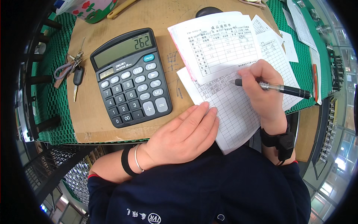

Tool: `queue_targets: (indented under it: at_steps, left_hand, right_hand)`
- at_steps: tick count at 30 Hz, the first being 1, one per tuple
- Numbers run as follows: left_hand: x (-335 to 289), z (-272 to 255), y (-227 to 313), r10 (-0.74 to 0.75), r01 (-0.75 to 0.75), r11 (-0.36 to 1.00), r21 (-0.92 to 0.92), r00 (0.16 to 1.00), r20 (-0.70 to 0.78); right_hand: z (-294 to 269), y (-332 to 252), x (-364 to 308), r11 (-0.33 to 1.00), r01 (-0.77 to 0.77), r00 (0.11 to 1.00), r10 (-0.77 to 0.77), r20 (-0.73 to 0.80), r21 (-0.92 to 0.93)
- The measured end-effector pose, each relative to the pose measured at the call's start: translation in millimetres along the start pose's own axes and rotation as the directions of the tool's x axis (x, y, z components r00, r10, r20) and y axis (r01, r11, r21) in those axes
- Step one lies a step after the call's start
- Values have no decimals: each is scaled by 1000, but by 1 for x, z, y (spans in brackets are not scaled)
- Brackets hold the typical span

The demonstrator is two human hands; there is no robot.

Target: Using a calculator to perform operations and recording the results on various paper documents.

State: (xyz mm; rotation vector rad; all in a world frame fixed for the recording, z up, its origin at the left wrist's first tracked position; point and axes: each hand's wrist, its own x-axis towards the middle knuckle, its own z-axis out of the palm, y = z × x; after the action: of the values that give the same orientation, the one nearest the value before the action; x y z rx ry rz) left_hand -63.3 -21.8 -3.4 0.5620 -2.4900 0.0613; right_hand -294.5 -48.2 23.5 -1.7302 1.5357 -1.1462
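A gridded sheet [235,119] overhangs the near edge of the bench [87,119] as my right grip [263,84] pinches a pen [294,91] at its handwritten rows, my left grip [182,135] flat, fingers together, on its left edge.

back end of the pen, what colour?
Black: the pen's back end shows best in the head view.

On the cardboard [85,115], the calculator [130,80] lies between the bunch of keys [78,74] on its left and the form pad [220,48] on its right, with the tub [91,11] behind. The form pad covers the far part of the gridded sheet [238,121], whose near corner juts past the cardboard's near edge. The left hand [182,134] touches that sheet's left edge; right of it, the pen [294,91] is in the right hand [261,99].
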Motion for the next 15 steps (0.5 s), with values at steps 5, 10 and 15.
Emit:
queue_targets:
  at_steps: [5,10,15]
  left_hand:
    - [0,0,0,1,-1,1000,-7,1000,7]
    - [0,2,0,-5,5,1000,-2,1000,-9]
    - [0,0,0,4,-4,1000,-1,1000,3]
  right_hand:
    - [-1,2,0,1000,12,1000,-12,9,-3]
    - [0,2,0,1000,13,1000,-13,7,-1]
    - [2,-1,0,999,-36,998,38,-45,34]
